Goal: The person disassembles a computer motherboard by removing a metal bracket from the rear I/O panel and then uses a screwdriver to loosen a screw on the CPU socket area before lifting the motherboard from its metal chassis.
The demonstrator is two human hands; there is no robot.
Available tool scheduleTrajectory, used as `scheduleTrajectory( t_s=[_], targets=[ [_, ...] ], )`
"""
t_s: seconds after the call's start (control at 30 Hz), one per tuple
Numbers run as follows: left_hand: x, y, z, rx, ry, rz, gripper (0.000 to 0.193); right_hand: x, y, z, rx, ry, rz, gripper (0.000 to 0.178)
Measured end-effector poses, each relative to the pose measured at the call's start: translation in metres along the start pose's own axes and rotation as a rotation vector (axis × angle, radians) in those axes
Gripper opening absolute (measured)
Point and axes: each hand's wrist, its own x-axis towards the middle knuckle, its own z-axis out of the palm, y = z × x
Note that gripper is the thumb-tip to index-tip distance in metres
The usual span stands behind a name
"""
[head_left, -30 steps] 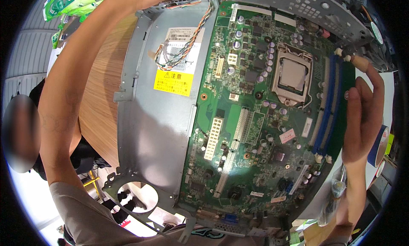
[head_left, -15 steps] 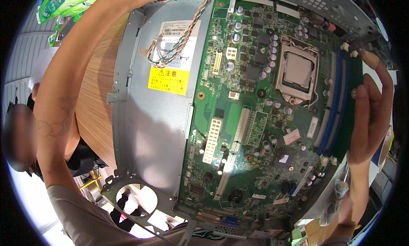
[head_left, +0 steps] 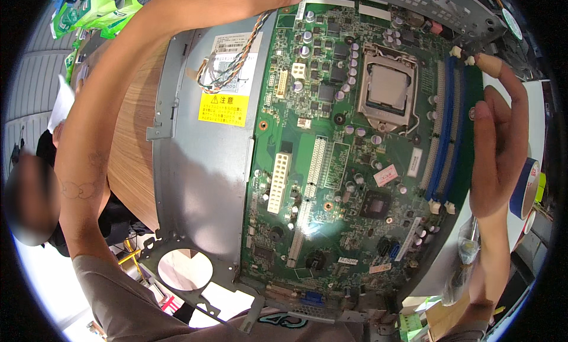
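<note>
Centre frame, the green circuit board point(head_left: 338, 182) in its grey metal tray point(head_left: 201, 164) looks stiff but fragile, best held by bare edges, where the right hand point(head_left: 498, 155) half-curls and, at upper left, the left hand point(head_left: 239, 6) reaches, though whether either grips I cannot tell.

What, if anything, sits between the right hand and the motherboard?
Nothing visible. The right hand is at the right edge of the motherboard, beside the blue memory slots; the twisted wires are off to the left.
</note>
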Motion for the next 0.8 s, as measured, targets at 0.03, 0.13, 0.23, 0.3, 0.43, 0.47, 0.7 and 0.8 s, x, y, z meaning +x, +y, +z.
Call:
scheduleTrajectory(
  t_s=[0.03, 0.13, 0.23, 0.3, 0.43, 0.47, 0.7, 0.8],
  targets=[
    [0.0, 0.004, 0.0, 0.016, 0.029, 0.028, 0.021, 0.0, -0.004, 0.002, 0.028, 0.018, 0.02, 0.04],
    [0.002, -0.021, 0.014, -0.022, 0.144, 0.067, 0.02, 0.001, -0.006, 0.007, 0.058, 0.046, -0.01, 0.04],
    [-0.005, 0.002, 0.023, 0.077, 0.281, 0.012, 0.018, 0.002, -0.002, 0.009, 0.026, 0.083, -0.041, 0.04],
    [-0.008, 0.015, 0.015, -0.04, 0.202, -0.046, 0.019, 0.001, -0.003, 0.01, 0.008, 0.105, -0.043, 0.04],
    [-0.002, 0.025, 0.019, -0.107, 0.198, -0.263, 0.019, 0.004, -0.004, 0.001, 0.009, 0.056, -0.035, 0.041],
    [-0.005, 0.024, 0.022, -0.107, 0.193, -0.264, 0.019, 0.003, -0.003, 0.0, -0.018, 0.018, -0.044, 0.041],
    [0.001, 0.008, 0.029, -0.075, 0.285, -0.075, 0.021, -0.002, -0.001, -0.003, 0.135, -0.056, 0.054, 0.04],
    [-0.001, -0.005, 0.041, 0.032, 0.374, 0.031, 0.024, -0.006, 0.007, -0.005, -0.016, -0.029, 0.061, 0.041]
  ],
)
